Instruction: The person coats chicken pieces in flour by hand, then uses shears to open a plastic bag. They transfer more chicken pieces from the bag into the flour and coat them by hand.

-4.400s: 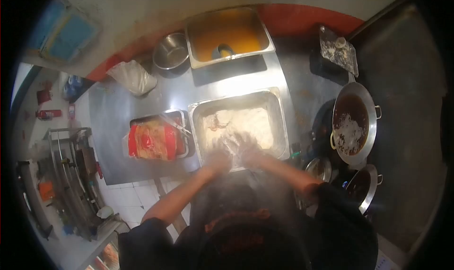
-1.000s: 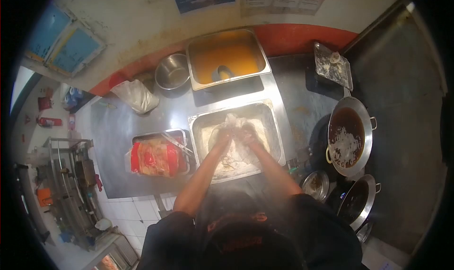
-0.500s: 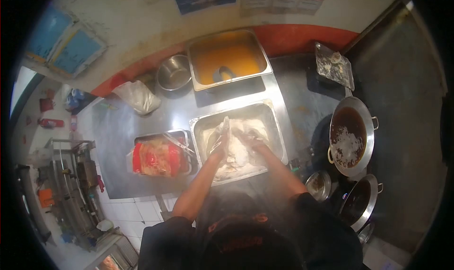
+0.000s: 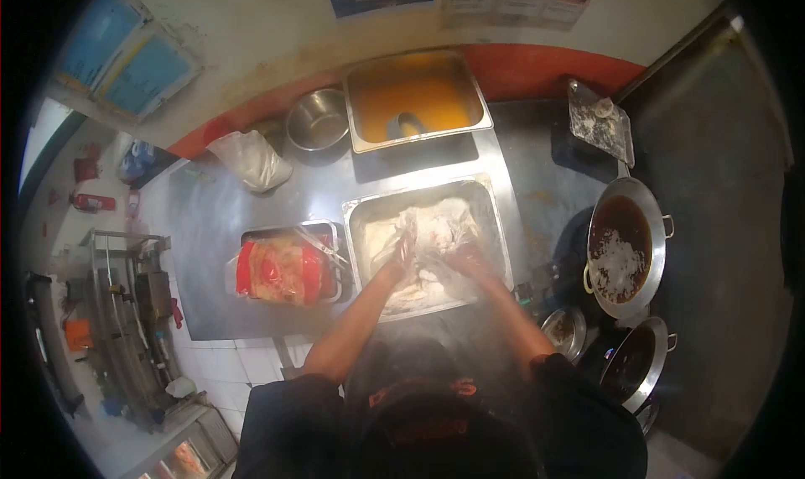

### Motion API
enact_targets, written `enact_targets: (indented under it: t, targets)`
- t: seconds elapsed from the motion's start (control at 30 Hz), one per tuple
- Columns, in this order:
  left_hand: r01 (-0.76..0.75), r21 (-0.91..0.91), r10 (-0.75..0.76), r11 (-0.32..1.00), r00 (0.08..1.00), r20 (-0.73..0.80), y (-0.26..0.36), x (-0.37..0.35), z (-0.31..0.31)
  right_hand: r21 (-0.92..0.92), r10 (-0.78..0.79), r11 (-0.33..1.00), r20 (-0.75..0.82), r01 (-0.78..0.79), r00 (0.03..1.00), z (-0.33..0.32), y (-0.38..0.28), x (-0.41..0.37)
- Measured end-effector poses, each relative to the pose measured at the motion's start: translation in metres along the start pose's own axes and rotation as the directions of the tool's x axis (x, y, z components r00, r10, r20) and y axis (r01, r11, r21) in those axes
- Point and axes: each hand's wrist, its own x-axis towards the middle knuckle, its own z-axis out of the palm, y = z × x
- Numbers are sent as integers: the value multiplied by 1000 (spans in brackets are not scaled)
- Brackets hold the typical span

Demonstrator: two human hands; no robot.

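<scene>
1. Hands. Both forearms reach forward into the flour pan (image 4: 501, 219). The left hand (image 4: 401, 259) and the right hand (image 4: 471, 262) are caked in flour and flank a pale floured mass (image 4: 436, 226), one on each side of it and in contact with it. Blur and the flour coating hide the fingers, so it cannot be told whether either hand is closed on the mass or merely pressed flat against it.

2. Work item. The floured mass lies inside the flour pan, between the two hands and just beyond them, on the loose flour. Judgement: working on it low inside the pan walls keeps the loose flour contained.

3. Left of the grip. A small tray (image 4: 289, 226) stands just beside the flour pan and holds a red-orange packet (image 4: 281, 269). Both rest on the steel table (image 4: 210, 227).

4. Right of the grip. A wok (image 4: 627, 183) of dark liquid with a pale, frothy patch sits apart from the pan. A small steel bowl (image 4: 563, 328) and a second pot (image 4: 631, 363) lie nearer the body on that side.

5. Beyond the grip. A batter pan (image 4: 485, 114) filled with orange liquid holds a ladle (image 4: 402, 127). To its left stand a round steel bowl (image 4: 317, 120) and a plastic bag (image 4: 251, 160). A floured tray (image 4: 599, 120) lies far right.

6. Judgement: the orange liquid, flour and wok sit within arm's reach of one standing position, which suits short transfers.
</scene>
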Motion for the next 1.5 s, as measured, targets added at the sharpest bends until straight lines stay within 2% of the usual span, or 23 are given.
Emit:
enact_targets:
  t: [0.07,0.13,0.17,0.23,0.27,0.33,0.37,0.4,0.47,0.57,0.63,0.7,0.73,0.83,0.9,1.03,1.07,1.13,1.23,1.3,1.37,1.4,1.5]
  targets:
    - [123,26,-122,992,992,-45,50,-20,12,-130,-45,990,-4,44,999,6,-31,-18]
    - [12,261,-8,965,1000,-15,39,-6,-15,-335,-180,926,18,175,984,26,-47,-26]
    - [-123,533,117,837,992,44,26,11,-37,-500,-203,845,28,189,979,36,-48,-26]
    - [-341,932,322,127,902,286,1,35,-66,-925,-83,380,-11,21,997,63,-19,-12]
    - [-335,933,270,132,918,291,7,33,-62,-969,192,244,90,41,977,72,-6,9]
    - [-285,894,9,347,954,301,13,10,-47,-935,233,349,156,67,960,82,64,42]
    - [-304,887,63,346,951,302,-4,3,-40,-914,249,398,187,75,950,88,87,50]
    - [-358,885,223,297,927,300,-34,0,-34,-923,-16,381,-66,-55,998,99,97,44]
    - [-426,891,544,157,790,282,-85,3,-23,-977,-329,116,132,179,935,74,108,46]
    - [-310,948,751,-76,608,259,-77,18,-4,-942,150,308,187,134,971,52,40,50]
    - [-213,964,816,-157,521,248,-81,23,-8,-941,265,276,271,196,926,56,23,57]
    - [-267,964,252,-7,932,260,-8,-18,-6,-938,371,259,316,229,873,59,20,46]
    - [-226,974,231,4,948,219,-12,-8,-9,-934,347,261,328,246,879,55,5,35]
    - [-131,935,413,330,910,-18,32,-56,2,-896,116,306,372,323,921,45,-58,-12]
    - [-42,927,145,373,989,-13,22,-27,-28,-888,-40,393,243,239,969,29,-51,-19]
    - [-167,765,473,622,858,-198,20,-7,-20,-822,-266,564,-86,83,960,-9,-37,-14]
    - [-19,648,328,761,874,-360,36,-11,-5,-794,-259,608,-180,15,949,-5,-30,-1]
    - [-156,852,501,499,855,-137,37,2,-7,-730,-207,672,-352,-129,913,14,-10,36]
    - [-287,785,570,550,816,-101,-24,92,-29,-626,-125,751,-447,-210,886,38,13,84]
    - [-212,932,564,295,826,9,-42,118,-32,-533,-72,829,-399,-168,914,31,9,93]
    - [-153,539,309,828,927,-213,46,18,0,-505,-48,854,-310,-122,950,17,-5,96]
    - [-132,313,215,940,945,-247,58,-5,7,-599,-11,787,-257,-150,966,14,-31,78]
    - [-125,204,186,971,930,-317,65,-25,0,-328,63,939,-141,-107,988,-3,-28,60]
